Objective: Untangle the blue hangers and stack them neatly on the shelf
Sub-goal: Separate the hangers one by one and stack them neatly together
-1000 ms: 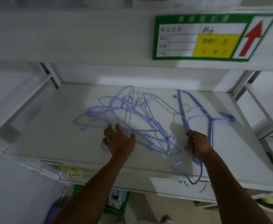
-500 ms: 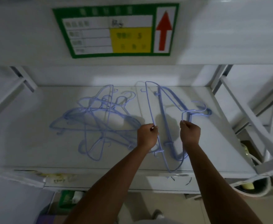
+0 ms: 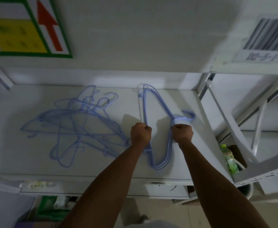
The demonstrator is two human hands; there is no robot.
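A tangled heap of blue wire hangers [image 3: 75,127] lies on the left half of the white shelf [image 3: 192,142]. To its right, a small stack of aligned blue hangers [image 3: 158,102] lies with the hooks [image 3: 190,115] pointing right. My left hand [image 3: 140,134] is closed on the stack's straight bar. My right hand [image 3: 182,133] is closed on the hangers' shoulder wires just below the hooks. Both fists rest near the shelf surface, about a hand's width apart.
The shelf above carries a green, yellow and white label with a red arrow [image 3: 28,27] and a barcode sticker [image 3: 270,37]. White frame struts [image 3: 220,111] close off the right side. A green drink bottle [image 3: 228,158] sits in a bin low on the right.
My left hand left the tangled heap and closed on the stack's bar beside the right hand. The view swung to the right, and the stacked hangers now lie more closely aligned.
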